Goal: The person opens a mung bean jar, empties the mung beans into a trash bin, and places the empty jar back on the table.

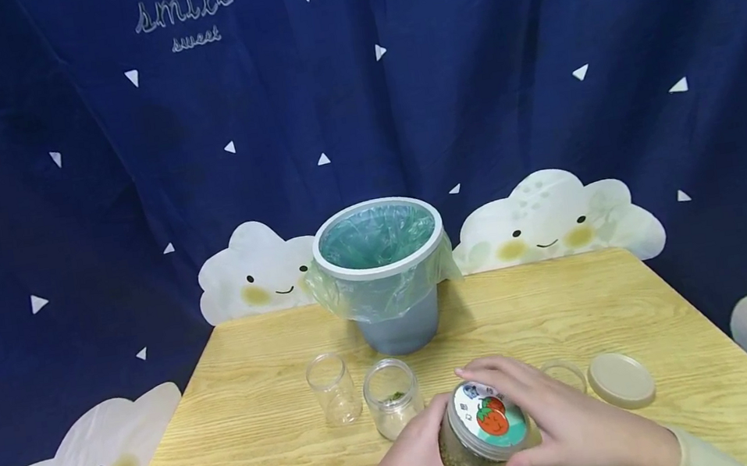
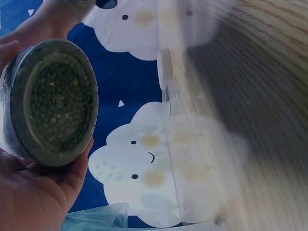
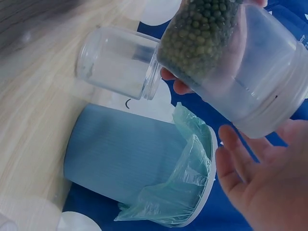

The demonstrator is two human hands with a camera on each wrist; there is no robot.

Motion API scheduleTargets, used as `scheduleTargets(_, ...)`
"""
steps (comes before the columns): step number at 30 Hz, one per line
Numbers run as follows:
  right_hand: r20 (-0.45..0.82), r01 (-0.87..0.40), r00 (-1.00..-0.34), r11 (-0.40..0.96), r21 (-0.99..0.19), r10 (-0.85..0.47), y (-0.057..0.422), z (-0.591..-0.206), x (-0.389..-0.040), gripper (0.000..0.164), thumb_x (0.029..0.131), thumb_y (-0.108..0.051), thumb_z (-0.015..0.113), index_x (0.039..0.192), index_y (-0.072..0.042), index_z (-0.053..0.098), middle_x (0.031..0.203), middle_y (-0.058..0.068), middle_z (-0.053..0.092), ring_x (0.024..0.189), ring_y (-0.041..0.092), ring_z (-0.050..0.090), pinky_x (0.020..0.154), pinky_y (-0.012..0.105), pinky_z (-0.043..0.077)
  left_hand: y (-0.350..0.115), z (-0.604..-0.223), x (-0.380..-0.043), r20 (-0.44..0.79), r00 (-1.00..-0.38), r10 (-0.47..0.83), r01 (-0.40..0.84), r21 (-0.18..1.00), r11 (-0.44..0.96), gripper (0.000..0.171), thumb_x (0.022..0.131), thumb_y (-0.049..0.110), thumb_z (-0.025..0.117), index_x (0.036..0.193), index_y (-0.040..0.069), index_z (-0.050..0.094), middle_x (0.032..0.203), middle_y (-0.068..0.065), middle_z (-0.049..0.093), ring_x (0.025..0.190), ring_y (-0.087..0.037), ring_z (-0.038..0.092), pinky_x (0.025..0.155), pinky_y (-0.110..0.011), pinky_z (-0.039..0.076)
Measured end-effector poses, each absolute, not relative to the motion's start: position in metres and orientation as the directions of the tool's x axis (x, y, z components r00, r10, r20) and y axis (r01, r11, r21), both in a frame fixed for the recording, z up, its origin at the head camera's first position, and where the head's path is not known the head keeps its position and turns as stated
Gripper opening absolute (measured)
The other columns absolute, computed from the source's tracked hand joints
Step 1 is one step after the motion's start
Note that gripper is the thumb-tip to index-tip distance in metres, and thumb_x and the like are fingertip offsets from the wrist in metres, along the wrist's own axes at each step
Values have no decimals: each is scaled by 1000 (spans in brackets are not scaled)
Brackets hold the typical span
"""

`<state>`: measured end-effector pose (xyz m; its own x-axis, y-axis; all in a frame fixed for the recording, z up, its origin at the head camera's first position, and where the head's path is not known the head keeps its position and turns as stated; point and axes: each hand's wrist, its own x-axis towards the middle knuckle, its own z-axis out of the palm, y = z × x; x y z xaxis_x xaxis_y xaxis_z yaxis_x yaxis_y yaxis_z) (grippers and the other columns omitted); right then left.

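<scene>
A clear jar [image 1: 469, 452] part filled with small round green beans [image 3: 195, 41] is held up off the table. Its round lid [image 1: 490, 418] bears a picture of red fruit. My left hand [image 1: 410, 460] grips the jar's side, thumb at the front; the jar's base [image 2: 60, 103] shows in the left wrist view. My right hand [image 1: 561, 421] spans the lid, fingers over its far edge and thumb at the near side. The lower fingers [image 3: 233, 159] of that hand extend beside the lid in the right wrist view.
An uncovered glass jar [image 1: 394, 399] with a little green matter inside stands left of the hands, beside a clear tumbler [image 1: 334, 392]. Behind is a bin [image 1: 401, 332] with a green bag. A beige lid [image 1: 621, 380] and a clear ring-shaped piece [image 1: 565, 374] lie at right.
</scene>
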<state>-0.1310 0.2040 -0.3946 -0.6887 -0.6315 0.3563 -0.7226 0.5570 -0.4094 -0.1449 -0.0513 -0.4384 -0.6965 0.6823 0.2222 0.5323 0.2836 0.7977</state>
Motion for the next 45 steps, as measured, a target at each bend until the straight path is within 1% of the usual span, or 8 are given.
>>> scheduleTargets(7, 440, -735, -672, 607, -302, -595, 203, -393, -133, 89, 81, -64, 76, 157, -36, 38, 148, -13, 46, 126, 12, 55, 91, 42, 57, -52, -440, -144, 218, -719, 659, 503, 818, 278, 88, 82, 39, 88, 151, 25, 36, 139, 9, 57, 121, -2, 59, 100, -24, 52)
scheduleTargets(13, 476, -732, -671, 611, -302, -569, 200, -395, -134, 80, 84, -58, 77, 153, -36, 43, 141, -15, 50, 122, 9, 56, 90, 43, 56, -53, -443, -143, 218, -730, 647, 498, 819, 286, 87, 82, 40, 87, 151, 23, 36, 139, 8, 57, 121, -3, 58, 99, -24, 52)
scheduleTargets(19, 510, -723, -672, 622, -299, -536, 198, -393, -133, 75, 85, -60, 75, 150, -38, 47, 137, -17, 52, 119, 7, 58, 87, 41, 56, -51, -443, -143, 211, -747, 631, 498, 806, 320, 87, 82, 44, 87, 150, 24, 36, 138, 9, 56, 121, -3, 57, 100, -25, 51)
scheduleTargets(24, 510, -700, -686, 661, -269, -519, 194, -392, -129, 74, 83, -65, 74, 147, -39, 50, 133, -19, 53, 114, 5, 58, 83, 38, 55, -50, -443, -143, 225, -747, 626, 516, 790, 331, 87, 81, 44, 87, 150, 25, 36, 139, 10, 56, 121, -3, 57, 101, -25, 51)
scheduleTargets(28, 473, -654, -733, 700, -289, -489, 191, -392, -126, 73, 81, -69, 74, 145, -42, 51, 132, -23, 51, 112, 2, 58, 83, 37, 54, -49, -444, -143, 241, -744, 623, 535, 774, 339, 88, 81, 41, 88, 150, 24, 36, 138, 10, 56, 121, -3, 58, 101, -25, 51)
scheduleTargets(33, 434, -614, -771, 724, -314, -466, 190, -392, -124, 79, 76, -75, 74, 145, -43, 50, 134, -24, 50, 113, 1, 57, 85, 38, 53, -48, -444, -143, 257, -739, 623, 552, 760, 342, 87, 81, 39, 89, 149, 23, 37, 137, 9, 57, 119, -3, 58, 99, -25, 52)
scheduleTargets(37, 428, -607, -777, 731, -312, -462, 190, -392, -124, 82, 73, -76, 74, 145, -44, 50, 133, -24, 50, 111, 0, 56, 84, 36, 53, -47, -444, -142, 259, -739, 622, 558, 753, 349, 87, 80, 40, 89, 148, 23, 37, 137, 8, 57, 118, -2, 58, 99, -24, 52)
scheduleTargets(45, 414, -610, -778, 725, -320, -471, 190, -390, -123, 83, 74, -77, 73, 146, -43, 49, 134, -25, 49, 112, 0, 55, 86, 35, 54, -46, -444, -142, 261, -739, 621, 568, 737, 366, 87, 79, 40, 90, 148, 22, 38, 137, 8, 57, 118, -2, 58, 98, -24, 52)
